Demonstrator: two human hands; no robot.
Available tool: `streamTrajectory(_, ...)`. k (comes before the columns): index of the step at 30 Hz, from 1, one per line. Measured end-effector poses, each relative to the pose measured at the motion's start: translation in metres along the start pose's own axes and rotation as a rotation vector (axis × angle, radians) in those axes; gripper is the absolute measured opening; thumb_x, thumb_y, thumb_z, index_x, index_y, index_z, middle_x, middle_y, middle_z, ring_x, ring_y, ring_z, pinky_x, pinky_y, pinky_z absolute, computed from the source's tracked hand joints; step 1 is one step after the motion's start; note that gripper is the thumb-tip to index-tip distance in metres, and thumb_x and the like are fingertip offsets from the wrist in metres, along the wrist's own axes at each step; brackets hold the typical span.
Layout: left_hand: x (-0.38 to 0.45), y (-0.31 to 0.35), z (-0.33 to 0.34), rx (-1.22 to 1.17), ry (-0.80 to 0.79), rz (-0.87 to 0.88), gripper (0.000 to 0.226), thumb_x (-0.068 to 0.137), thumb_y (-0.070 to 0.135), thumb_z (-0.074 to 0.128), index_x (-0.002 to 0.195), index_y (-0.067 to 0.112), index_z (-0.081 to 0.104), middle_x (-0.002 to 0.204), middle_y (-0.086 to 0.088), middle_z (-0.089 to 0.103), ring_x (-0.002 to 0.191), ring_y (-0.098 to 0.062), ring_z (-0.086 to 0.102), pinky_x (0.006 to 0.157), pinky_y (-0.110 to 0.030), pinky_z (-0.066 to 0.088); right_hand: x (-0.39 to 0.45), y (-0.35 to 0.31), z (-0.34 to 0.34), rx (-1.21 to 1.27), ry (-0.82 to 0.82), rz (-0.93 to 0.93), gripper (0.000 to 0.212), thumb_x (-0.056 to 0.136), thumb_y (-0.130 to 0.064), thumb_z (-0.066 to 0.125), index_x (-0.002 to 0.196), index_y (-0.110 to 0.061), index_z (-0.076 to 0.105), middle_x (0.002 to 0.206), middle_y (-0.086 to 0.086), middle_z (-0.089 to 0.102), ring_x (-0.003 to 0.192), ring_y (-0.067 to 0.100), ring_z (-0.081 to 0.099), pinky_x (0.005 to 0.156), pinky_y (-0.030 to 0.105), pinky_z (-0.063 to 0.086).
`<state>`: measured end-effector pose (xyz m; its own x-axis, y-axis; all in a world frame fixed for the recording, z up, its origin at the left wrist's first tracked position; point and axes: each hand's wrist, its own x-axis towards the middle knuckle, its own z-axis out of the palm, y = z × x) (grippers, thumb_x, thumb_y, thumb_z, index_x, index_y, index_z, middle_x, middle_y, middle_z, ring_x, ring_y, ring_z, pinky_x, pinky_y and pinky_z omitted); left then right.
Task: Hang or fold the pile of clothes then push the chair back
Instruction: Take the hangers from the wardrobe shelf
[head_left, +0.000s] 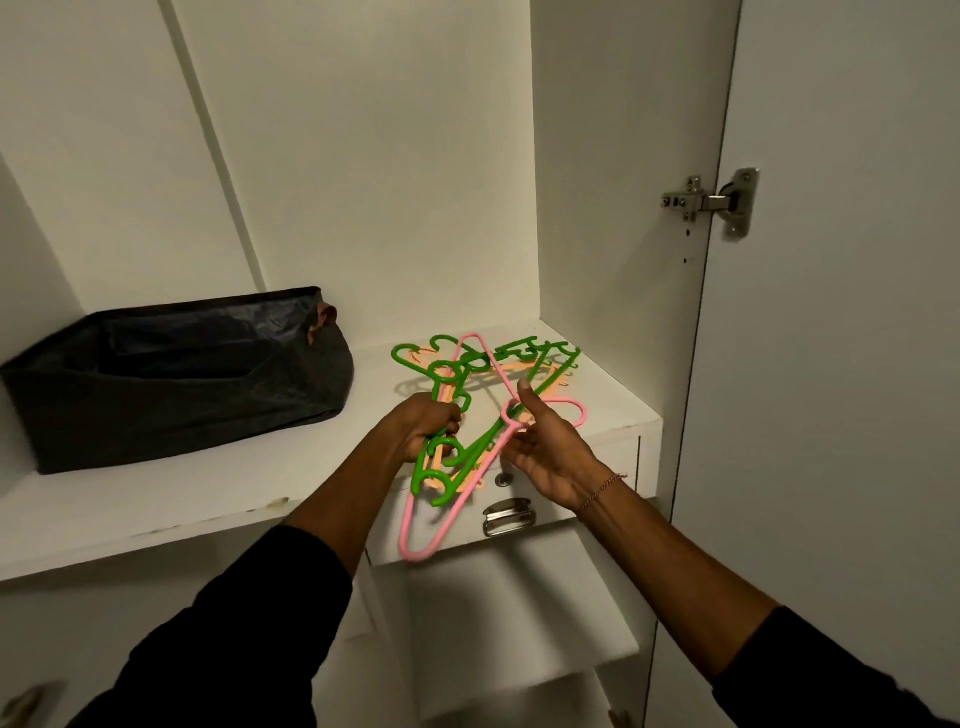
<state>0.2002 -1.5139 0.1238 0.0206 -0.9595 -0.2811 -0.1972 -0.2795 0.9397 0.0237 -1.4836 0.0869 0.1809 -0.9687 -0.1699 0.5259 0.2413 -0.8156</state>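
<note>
Right now your left hand (427, 423) is gripping the tangled green hangers (447, 457) on the shelf (208, 493). Your right hand (550, 452) is pinching the pink hanger (441, 525).

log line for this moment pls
stage: sorting hangers | left hand: grips green hangers | right hand: pinches pink hanger | where: wardrobe shelf

Tangle of green, pink and orange plastic hangers (488, 374) on white wardrobe shelf (208, 493), right part, overhanging front edge. Black fabric storage bag (171, 374) on same shelf, left of hangers. Drawer with metal handle (509, 515) below shelf, under hangers. Steel door hinge (711, 202) far right, above.
</note>
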Motion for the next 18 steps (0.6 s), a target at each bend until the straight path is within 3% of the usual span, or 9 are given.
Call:
streamTrajectory(2, -0.013, -0.005, -0.001, -0.032, 0.006, 0.056, 0.015, 0.097, -0.002, 0.045, 0.093, 0.013, 0.041, 0.06, -0.005, 0.037, 0.044, -0.016, 0.031, 0.04, -0.02, 0.032, -0.009, 0.003, 0.004, -0.011, 0.004, 0.02, 0.037, 0.082, -0.051, 0.078, 0.09, -0.015, 0.074, 0.073, 0.008, 0.07, 0.076, 0.026, 0.061, 0.089, 0.041, 0.045)
streamTrajectory(5, -0.043, -0.012, -0.001, -0.097, -0.011, 0.072, 0.014, 0.098, 0.001, 0.049, 0.101, 0.014, 0.043, 0.059, -0.004, 0.038, 0.048, -0.016, 0.036, 0.042, -0.024, 0.033, -0.028, 0.009, 0.008, -0.085, 0.03, 0.05, 0.068, 0.062, -0.058, 0.089, 0.109, -0.011, 0.075, 0.09, 0.011, 0.071, 0.086, 0.029, 0.059, 0.085, 0.04, 0.047)
streamTrajectory(6, -0.053, -0.016, 0.0, -0.105, -0.026, 0.068, 0.014, 0.097, 0.001, 0.051, 0.102, 0.013, 0.044, 0.059, -0.004, 0.039, 0.048, -0.016, 0.038, 0.043, -0.025, 0.035, -0.034, 0.011, 0.009, -0.081, 0.024, 0.069, 0.07, 0.064, -0.055, 0.089, 0.114, -0.009, 0.073, 0.094, 0.011, 0.07, 0.087, 0.027, 0.061, 0.086, 0.04, 0.051)
streamTrajectory(9, -0.081, -0.024, 0.006, -0.059, -0.016, 0.115, 0.015, 0.093, 0.001, 0.058, 0.102, 0.01, 0.05, 0.059, -0.006, 0.043, 0.046, -0.016, 0.044, 0.049, -0.028, 0.042, -0.061, 0.014, 0.017, -0.038, -0.002, 0.053, 0.031, 0.088, -0.031, 0.076, 0.108, -0.008, 0.068, 0.088, 0.008, 0.069, 0.076, 0.02, 0.068, 0.079, 0.037, 0.059)
streamTrajectory(12, -0.103, -0.03, 0.009, -0.06, 0.004, 0.185, 0.01, 0.089, -0.002, 0.061, 0.095, 0.005, 0.056, 0.061, -0.012, 0.052, 0.047, -0.019, 0.051, 0.051, -0.029, 0.047, -0.082, 0.02, 0.018, -0.023, -0.055, -0.025, 0.012, 0.096, -0.016, 0.066, 0.103, -0.006, 0.065, 0.088, 0.008, 0.07, 0.074, 0.017, 0.072, 0.069, 0.035, 0.06)
streamTrajectory(14, -0.115, -0.036, 0.01, -0.079, 0.004, 0.204, 0.01, 0.088, -0.004, 0.062, 0.091, 0.003, 0.057, 0.064, -0.015, 0.056, 0.049, -0.021, 0.055, 0.051, -0.03, 0.052, -0.096, 0.024, 0.016, -0.077, -0.093, -0.059, 0.008, 0.097, -0.012, 0.065, 0.1, -0.005, 0.064, 0.087, 0.009, 0.068, 0.074, 0.017, 0.071, 0.078, 0.04, 0.062)
streamTrajectory(18, -0.13, -0.048, 0.009, -0.172, -0.128, 0.202, 0.014, 0.086, -0.007, 0.063, 0.097, 0.0, 0.058, 0.075, -0.018, 0.054, 0.053, -0.022, 0.057, 0.051, -0.03, 0.053, -0.124, 0.031, 0.008, -0.194, -0.092, -0.091, 0.008, 0.094, -0.009, 0.067, 0.1, -0.004, 0.065, 0.087, 0.01, 0.069, 0.08, 0.021, 0.069, 0.101, 0.057, 0.05)
